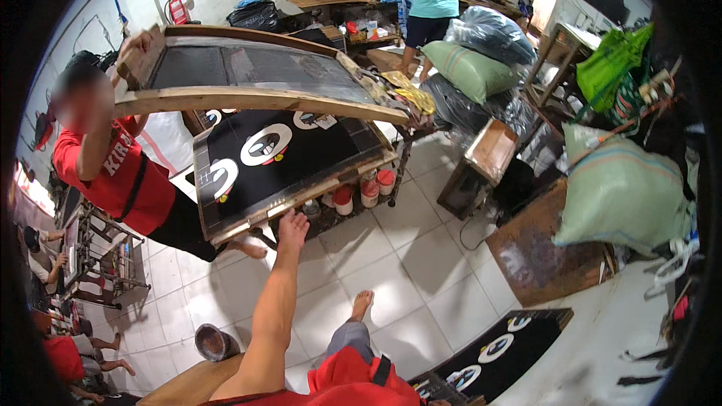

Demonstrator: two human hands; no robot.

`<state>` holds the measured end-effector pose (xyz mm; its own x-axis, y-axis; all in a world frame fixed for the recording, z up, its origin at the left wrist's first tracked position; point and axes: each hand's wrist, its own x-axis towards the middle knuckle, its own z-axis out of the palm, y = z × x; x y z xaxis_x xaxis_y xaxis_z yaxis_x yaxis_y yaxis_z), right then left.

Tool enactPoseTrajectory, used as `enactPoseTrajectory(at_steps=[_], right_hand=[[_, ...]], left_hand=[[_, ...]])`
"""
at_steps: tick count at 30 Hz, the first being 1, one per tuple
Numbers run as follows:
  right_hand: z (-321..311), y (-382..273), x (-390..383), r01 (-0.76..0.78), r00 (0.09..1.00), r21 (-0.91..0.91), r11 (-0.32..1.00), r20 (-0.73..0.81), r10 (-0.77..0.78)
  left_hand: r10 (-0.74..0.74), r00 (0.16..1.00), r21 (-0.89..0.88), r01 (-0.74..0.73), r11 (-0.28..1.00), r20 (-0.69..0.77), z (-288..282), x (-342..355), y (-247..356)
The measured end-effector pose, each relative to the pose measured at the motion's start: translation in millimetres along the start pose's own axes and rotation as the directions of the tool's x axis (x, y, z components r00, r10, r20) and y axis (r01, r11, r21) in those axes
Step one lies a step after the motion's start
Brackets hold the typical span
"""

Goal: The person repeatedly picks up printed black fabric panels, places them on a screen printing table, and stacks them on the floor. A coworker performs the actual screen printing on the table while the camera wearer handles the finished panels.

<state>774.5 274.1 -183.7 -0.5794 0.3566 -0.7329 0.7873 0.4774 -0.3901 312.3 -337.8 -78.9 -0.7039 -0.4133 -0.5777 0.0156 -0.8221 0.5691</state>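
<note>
My left hand (292, 230) reaches forward to the near edge of a printing table (301, 203). Its fingers are apart and appear empty; whether they touch the edge I cannot tell. On the tabletop lies black fabric (316, 152) printed with white cartoon faces (266, 144). Above it, a wooden-framed printing screen (263, 68) is tilted up. At the left, a co-worker in a red shirt (113, 169) grips the screen's raised end with one hand (135, 43). My right hand is out of view.
Red-and-white tubs (343, 200) stand under the table. A brown pot (216, 343) sits on the tiled floor near my arm. To the right are a wooden box (481, 165), a green sack (628, 188) and printed black fabric (496, 353). Another person (432, 0) stands at the back.
</note>
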Motion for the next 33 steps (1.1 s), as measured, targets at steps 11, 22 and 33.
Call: enactPoseTrajectory(at_steps=[11,22,33], right_hand=[[-0.4,-183.6,126.0,0.056,0.998,0.687,0.724,-0.02,-0.058],[-18.5,-323.6,129.6,0.051,0.995,0.539,0.841,0.046,-0.089],[-77.0,-386.1,105.3,0.285,0.937,0.589,0.756,-0.006,-0.348]], left_hand=[[-0.119,0.83,-0.321,-0.075,0.944,-0.545,82.4,153.5,59.8],[0.181,0.935,-0.393,-0.297,0.87,-0.306,48.1,124.8,62.3],[0.378,0.923,-0.271,-0.345,0.898,0.075,38.1,30.7,96.1]])
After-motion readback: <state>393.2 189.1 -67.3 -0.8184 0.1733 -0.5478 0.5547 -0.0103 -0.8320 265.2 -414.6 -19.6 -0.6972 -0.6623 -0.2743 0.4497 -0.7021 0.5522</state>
